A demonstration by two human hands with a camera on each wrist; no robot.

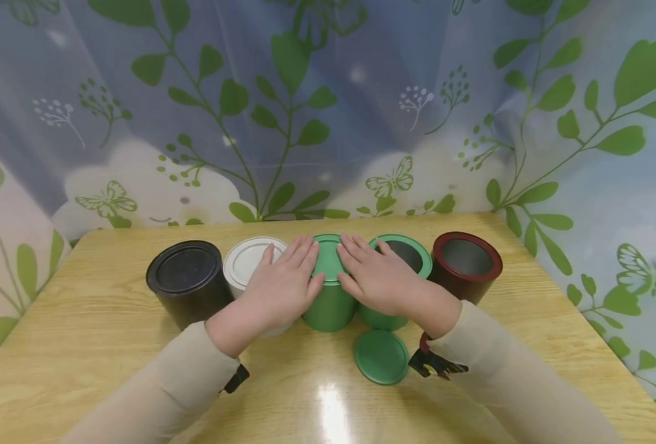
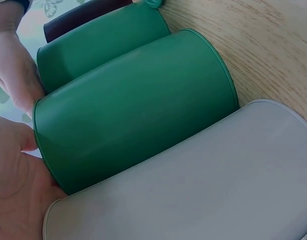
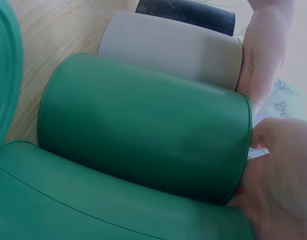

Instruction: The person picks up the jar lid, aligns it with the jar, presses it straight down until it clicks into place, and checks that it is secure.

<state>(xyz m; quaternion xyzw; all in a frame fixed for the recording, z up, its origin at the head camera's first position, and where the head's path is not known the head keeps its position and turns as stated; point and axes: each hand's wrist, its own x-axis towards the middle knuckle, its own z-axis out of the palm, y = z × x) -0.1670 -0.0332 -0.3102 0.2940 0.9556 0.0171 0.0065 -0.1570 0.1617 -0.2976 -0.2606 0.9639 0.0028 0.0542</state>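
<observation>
Both hands lie on the green lid (image 1: 328, 262) seated on the middle green can (image 1: 329, 311). The left hand (image 1: 283, 277) rests its straight fingers on the lid's left side, its palm over the white can (image 1: 244, 262). From the other side, the right hand (image 1: 382, 276) lays straight fingers on the lid's right edge, partly covering a second green can (image 1: 383, 317). That can has no lid on, and its dark inside shows. In both wrist views the middle can's side (image 2: 133, 110) stands between its neighbours, with palms at its top rim.
A loose green lid (image 1: 382, 357) lies on the wooden table (image 1: 294, 394) before the second green can. A black can (image 1: 189, 271) with its lid on stands at the left end; a dark red can (image 1: 461, 280), open on top, at the right. A leaf-patterned curtain (image 1: 328, 166) hangs behind.
</observation>
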